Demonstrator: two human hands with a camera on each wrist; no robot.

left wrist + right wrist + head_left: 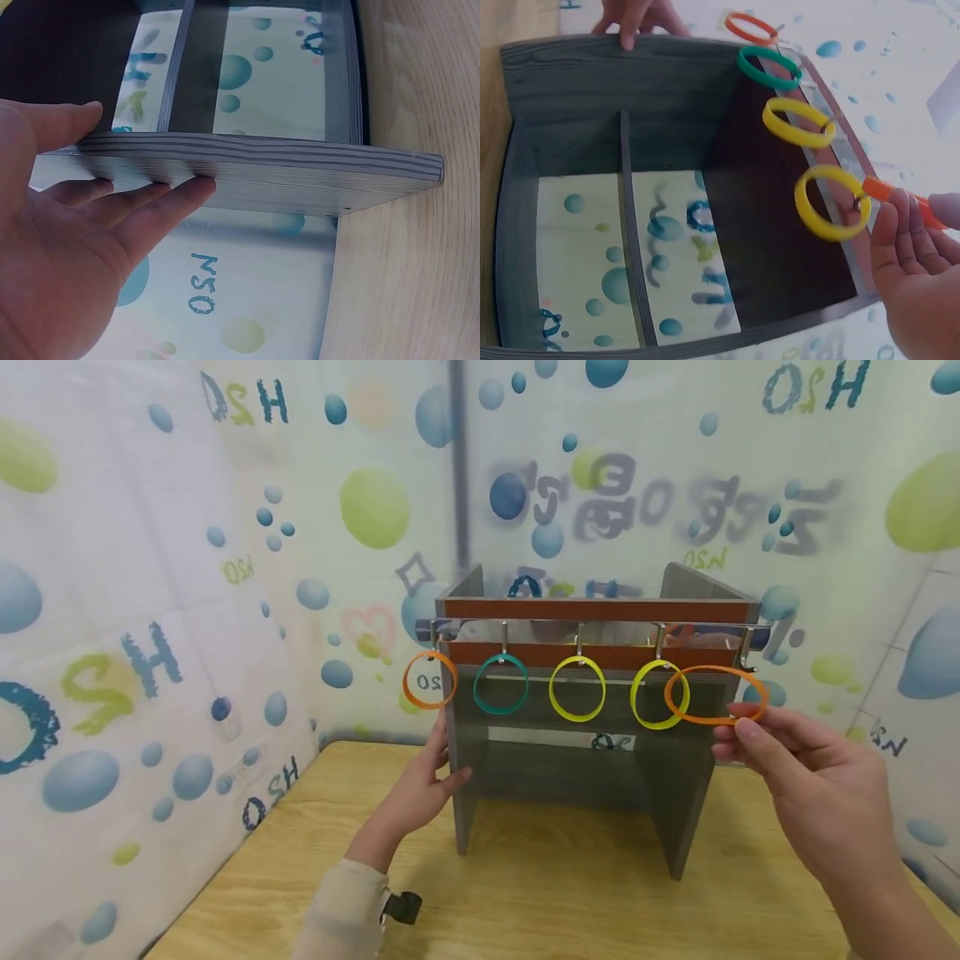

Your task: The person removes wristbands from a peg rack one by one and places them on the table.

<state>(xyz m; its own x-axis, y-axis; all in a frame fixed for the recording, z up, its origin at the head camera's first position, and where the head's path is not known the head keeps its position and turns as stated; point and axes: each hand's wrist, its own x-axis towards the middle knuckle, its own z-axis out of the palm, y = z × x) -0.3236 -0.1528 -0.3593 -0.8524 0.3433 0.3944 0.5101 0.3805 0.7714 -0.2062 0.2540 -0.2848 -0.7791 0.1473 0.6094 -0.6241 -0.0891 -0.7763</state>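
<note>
A grey board rack stands on the table, with a row of metal hooks on a rail across its upper front. My left hand grips the rack's left side panel, thumb on one face and fingers on the other. Between thumb and fingers, my right hand pinches an orange ring, held tilted near the rightmost hook. Another orange ring, a green ring and two yellow rings, one central and one further right, hang from the other hooks.
The wooden table extends in front of the rack and to both sides. Behind it, a pale curtain printed with bubbles and letters surrounds the table. A reddish-brown strip runs along the rack's top.
</note>
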